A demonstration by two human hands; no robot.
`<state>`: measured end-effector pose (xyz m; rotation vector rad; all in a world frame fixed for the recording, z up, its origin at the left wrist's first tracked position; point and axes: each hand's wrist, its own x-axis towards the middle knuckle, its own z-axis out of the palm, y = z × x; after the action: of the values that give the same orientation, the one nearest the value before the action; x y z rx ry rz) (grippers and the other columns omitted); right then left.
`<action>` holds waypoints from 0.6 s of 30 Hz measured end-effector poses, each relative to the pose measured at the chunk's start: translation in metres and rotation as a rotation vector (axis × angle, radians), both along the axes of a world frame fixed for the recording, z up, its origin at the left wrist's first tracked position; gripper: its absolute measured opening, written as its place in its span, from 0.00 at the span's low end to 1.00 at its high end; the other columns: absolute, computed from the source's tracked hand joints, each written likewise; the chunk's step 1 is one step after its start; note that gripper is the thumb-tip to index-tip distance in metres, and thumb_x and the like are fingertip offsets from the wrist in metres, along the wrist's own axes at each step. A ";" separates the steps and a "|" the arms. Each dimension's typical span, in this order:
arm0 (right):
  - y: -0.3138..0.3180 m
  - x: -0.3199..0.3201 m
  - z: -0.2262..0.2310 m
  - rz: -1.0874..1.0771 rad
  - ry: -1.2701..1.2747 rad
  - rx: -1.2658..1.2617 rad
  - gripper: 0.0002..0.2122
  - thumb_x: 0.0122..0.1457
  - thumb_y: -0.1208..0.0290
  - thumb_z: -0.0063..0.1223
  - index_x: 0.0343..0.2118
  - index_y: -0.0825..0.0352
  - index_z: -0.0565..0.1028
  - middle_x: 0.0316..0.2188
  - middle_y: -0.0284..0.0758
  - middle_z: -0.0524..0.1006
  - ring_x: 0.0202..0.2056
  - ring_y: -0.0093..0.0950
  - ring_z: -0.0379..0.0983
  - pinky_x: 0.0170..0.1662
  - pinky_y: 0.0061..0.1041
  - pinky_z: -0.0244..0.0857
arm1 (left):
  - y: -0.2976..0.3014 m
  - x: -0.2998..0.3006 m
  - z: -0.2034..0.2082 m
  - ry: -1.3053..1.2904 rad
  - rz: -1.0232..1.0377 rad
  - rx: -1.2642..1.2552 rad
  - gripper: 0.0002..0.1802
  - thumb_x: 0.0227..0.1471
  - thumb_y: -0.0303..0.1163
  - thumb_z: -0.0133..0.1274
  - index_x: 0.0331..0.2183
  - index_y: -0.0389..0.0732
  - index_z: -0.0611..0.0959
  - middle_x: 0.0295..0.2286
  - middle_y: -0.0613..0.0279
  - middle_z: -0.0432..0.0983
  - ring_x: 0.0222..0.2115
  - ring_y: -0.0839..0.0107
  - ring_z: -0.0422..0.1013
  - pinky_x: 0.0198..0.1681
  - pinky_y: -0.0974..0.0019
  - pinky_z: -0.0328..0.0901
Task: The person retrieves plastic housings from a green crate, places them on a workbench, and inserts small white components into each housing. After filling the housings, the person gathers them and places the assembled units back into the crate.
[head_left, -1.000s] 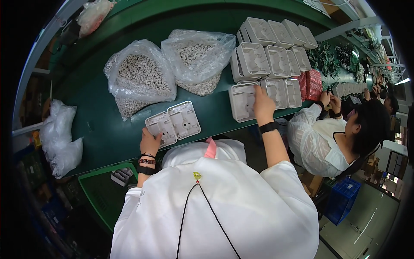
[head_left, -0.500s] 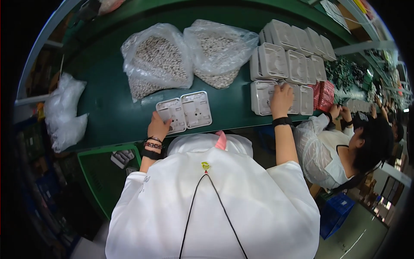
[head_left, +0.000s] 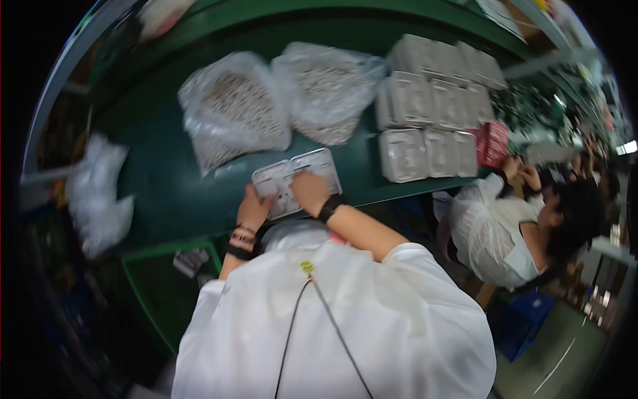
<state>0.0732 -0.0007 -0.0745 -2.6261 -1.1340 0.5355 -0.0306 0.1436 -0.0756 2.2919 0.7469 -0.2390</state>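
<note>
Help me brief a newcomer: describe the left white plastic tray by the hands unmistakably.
On the green table, look nearer than two clear plastic bags of pale pieces. Two white rectangular plastic trays lie there side by side. The left tray has the left hand at its edge; the right hand partly covers its neighbour.

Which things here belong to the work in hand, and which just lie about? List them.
Likely in use:
- white casing pair, at the left hand and right hand
- stacked pale casings
- clear bags of small pale parts

Seemingly lying about:
- crumpled plastic
- red packages
- blue crate
</note>
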 end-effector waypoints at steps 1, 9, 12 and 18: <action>0.000 -0.001 -0.013 -0.052 -0.043 0.003 0.11 0.50 0.64 0.46 0.26 0.68 0.73 0.24 0.40 0.74 0.26 0.35 0.73 0.26 0.31 0.66 | 0.001 0.000 -0.002 0.011 -0.012 -0.053 0.25 0.42 0.43 0.53 0.35 0.35 0.63 0.25 0.39 0.70 0.28 0.41 0.67 0.30 0.50 0.63; -0.003 0.003 0.007 -0.155 -0.129 0.194 0.06 0.42 0.73 0.45 0.23 0.68 0.70 0.17 0.38 0.73 0.17 0.32 0.72 0.18 0.31 0.65 | 0.006 0.005 0.011 0.026 0.087 -0.340 0.18 0.46 0.37 0.51 0.32 0.34 0.65 0.23 0.50 0.71 0.23 0.61 0.70 0.24 0.63 0.64; -0.013 0.023 0.052 -0.160 -0.212 0.264 0.05 0.43 0.73 0.45 0.23 0.68 0.70 0.16 0.38 0.72 0.17 0.32 0.72 0.18 0.31 0.65 | 0.007 0.020 0.055 -0.055 0.007 -0.311 0.15 0.48 0.35 0.49 0.31 0.34 0.65 0.23 0.55 0.70 0.23 0.66 0.70 0.24 0.66 0.64; -0.093 0.125 0.169 -0.318 -0.464 0.345 0.05 0.43 0.72 0.46 0.23 0.65 0.66 0.17 0.38 0.71 0.19 0.37 0.71 0.20 0.33 0.65 | -0.049 0.078 0.162 -0.379 -0.115 -0.571 0.11 0.51 0.31 0.45 0.36 0.36 0.68 0.26 0.59 0.70 0.26 0.71 0.69 0.28 0.70 0.64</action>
<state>0.1982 -0.0939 0.0948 -2.5994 -0.7920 -0.3200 0.0473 0.0949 0.0863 1.7600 0.2991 -0.0530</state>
